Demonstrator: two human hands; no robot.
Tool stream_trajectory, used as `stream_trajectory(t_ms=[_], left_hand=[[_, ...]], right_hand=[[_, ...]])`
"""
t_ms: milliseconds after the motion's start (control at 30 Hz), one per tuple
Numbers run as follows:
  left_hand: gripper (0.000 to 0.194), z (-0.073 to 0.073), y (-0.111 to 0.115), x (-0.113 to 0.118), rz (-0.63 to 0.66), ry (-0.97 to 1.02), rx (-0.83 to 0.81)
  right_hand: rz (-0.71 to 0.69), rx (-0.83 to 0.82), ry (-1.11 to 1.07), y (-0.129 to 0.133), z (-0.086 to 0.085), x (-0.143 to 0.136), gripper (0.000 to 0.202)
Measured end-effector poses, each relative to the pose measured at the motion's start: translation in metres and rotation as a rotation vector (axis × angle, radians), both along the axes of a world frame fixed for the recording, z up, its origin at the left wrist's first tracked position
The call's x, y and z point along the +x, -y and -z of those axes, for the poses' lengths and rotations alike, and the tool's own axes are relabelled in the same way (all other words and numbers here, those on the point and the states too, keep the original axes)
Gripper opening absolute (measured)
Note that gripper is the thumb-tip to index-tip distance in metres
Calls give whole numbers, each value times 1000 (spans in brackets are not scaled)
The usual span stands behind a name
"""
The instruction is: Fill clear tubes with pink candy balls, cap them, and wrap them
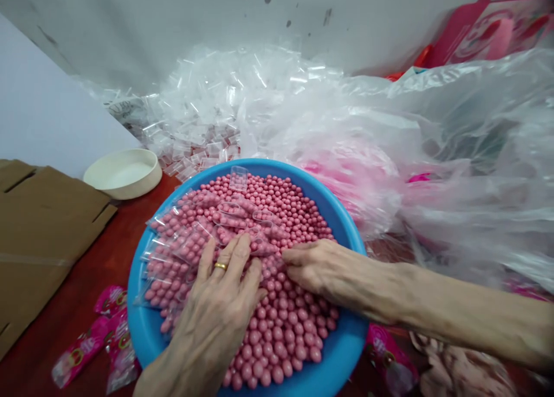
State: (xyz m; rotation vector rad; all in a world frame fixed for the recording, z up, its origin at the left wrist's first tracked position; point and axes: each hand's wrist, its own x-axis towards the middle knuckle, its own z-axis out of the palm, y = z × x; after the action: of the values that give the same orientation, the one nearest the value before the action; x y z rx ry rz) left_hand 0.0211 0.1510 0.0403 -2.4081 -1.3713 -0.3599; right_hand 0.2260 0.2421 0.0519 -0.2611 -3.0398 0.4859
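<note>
A blue basin (348,235) full of round pink balls (277,333) stands in the middle. Over the balls at its left and centre lie several clear plastic tubes (190,241), some with pink balls inside; one small clear piece (238,178) rests near the far rim. My left hand (227,293), with a ring on one finger, lies over the tubes and balls, its fingers apart. My right hand (322,270) dips its bent fingers into the balls right of centre; its fingertips are partly hidden, and anything between them cannot be made out.
A heap of clear plastic pieces (208,114) lies behind the basin. Clear plastic bags (367,131) spread to the right. At the left are a cream dish (123,175) and a cardboard box (43,235). Pink packets (86,348) lie on the red table (97,255).
</note>
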Motion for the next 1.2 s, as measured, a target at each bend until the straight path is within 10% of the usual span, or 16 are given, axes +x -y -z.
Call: stream_trajectory(t_ms=[333,767,1000,1200], left_hand=[[21,-3,1,7,-59,74,-38],[20,1,-1,-2,14,-36,-5],[20,0,1,1,-21,16,-33],[22,2,2,5,-54,79,-42]], right_hand=[[276,-582,-80,-20,-1,6,15],[336,-365,37,-20,-15,11,7],[243,338,13,-17,0,20,18],[130,101,107,-27,-13,9,22]])
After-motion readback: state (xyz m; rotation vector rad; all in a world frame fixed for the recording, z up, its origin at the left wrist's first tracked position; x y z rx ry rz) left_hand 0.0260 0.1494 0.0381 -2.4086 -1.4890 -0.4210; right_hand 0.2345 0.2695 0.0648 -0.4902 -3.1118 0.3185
